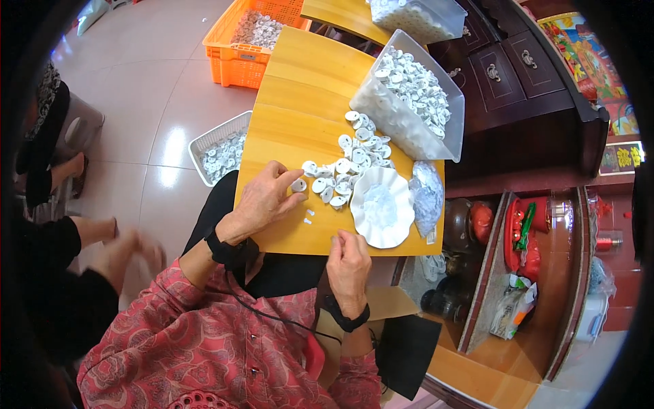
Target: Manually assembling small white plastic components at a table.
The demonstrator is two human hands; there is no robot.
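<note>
My left hand (pixel 264 199) is over the yellow wooden table, its thumb and fingers apart and nothing visibly gripped. Its fingertips are beside a small round white plastic piece (pixel 298 185) at the near left of a loose pile of similar pieces (pixel 355 158). Two tiny pale bits (pixel 308 217) lie just right of its thumb. At the table's near edge, my right hand (pixel 349 267) is closed with curled fingers; whatever it may hold is hidden. Just beyond it stands a white scalloped dish (pixel 403 230) containing small translucent pale pieces (pixel 381 204).
A clear tub (pixel 381 116) full of white pieces lies tilted on the table's far right, above a filled plastic bag (pixel 426 198). On the floor at left are a white basket (pixel 197 151) and an orange crate (pixel 231 68). Another person's blurred hand (pixel 133 255) shows at left.
</note>
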